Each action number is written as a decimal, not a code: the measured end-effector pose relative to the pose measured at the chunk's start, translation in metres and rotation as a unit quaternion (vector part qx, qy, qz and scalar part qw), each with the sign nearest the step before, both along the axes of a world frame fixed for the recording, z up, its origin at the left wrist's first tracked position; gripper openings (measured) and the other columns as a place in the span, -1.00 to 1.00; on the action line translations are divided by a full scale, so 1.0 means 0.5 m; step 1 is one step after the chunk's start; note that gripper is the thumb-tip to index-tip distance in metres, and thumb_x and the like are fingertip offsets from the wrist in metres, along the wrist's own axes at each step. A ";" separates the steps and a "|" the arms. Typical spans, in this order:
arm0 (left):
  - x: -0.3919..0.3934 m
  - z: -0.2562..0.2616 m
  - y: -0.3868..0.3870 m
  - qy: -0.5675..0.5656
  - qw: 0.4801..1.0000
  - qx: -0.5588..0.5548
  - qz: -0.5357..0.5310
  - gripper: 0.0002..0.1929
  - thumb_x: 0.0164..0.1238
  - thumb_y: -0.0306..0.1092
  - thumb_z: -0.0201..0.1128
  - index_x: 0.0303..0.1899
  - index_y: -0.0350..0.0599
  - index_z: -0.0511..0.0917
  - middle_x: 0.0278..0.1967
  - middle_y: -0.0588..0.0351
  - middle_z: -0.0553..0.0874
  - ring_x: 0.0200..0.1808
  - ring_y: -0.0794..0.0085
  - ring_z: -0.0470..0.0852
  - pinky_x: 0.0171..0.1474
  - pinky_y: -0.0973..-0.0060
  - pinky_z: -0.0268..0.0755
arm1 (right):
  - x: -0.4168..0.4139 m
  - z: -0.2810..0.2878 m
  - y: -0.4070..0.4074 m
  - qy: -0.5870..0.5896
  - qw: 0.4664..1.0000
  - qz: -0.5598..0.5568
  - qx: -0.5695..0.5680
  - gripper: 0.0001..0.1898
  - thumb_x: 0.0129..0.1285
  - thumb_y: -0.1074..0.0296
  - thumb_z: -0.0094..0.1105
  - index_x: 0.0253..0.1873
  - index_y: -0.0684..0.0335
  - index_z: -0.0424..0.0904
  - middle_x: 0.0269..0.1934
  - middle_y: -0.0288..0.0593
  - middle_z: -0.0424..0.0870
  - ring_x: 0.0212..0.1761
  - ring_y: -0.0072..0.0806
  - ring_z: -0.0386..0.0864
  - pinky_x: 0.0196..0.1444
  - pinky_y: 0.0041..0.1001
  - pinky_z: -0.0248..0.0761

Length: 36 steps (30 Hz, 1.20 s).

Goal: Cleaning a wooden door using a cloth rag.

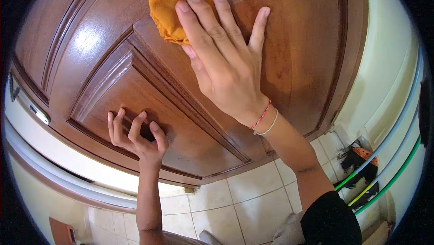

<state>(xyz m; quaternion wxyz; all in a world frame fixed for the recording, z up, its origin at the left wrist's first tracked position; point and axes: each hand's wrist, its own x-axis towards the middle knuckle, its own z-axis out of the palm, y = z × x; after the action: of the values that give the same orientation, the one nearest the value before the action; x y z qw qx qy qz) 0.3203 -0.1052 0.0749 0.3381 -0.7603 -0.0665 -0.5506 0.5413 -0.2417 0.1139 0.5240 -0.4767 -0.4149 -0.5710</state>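
Observation:
My right hand (227,55) presses a folded orange cloth (166,11) against a brown panelled wooden door (298,41). Its first fingers lie over the cloth's right side, while the little finger is spread away from it. Two thin bracelets, one red and white and one pale, circle that wrist. Lower down on the left, my left hand (140,136) has its fingers apart and curled, with nothing in them. It is in front of a raised lower panel (183,143); whether the fingertips touch the wood I cannot tell.
On the door's left edge is a metal lock plate (40,113). Pale floor tiles (261,187) run below the door. At the right, long-handled poles (393,177) with green and yellow ends stand near a black-bristled brush with an orange head (365,156), beside a pale wall (379,58).

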 end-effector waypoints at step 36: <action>0.006 0.010 0.012 -0.005 0.999 0.023 -0.025 -0.67 0.52 -0.28 0.19 0.21 -0.12 0.47 0.36 -0.21 0.25 0.49 -0.18 0.24 0.50 -0.23 0.15 | -0.020 -0.203 -0.087 0.052 0.966 -0.043 -0.248 -0.29 0.63 -0.19 -0.21 0.59 0.28 0.32 0.58 -0.04 0.38 0.70 0.11 0.08 0.57 0.43 -0.58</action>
<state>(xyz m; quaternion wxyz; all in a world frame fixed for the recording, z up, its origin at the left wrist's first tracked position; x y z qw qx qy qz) 0.3233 -0.0990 0.0799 0.3412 -0.7511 -0.0363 -0.5641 0.5314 -0.2852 0.0124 0.3851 -0.6380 -0.4954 -0.4463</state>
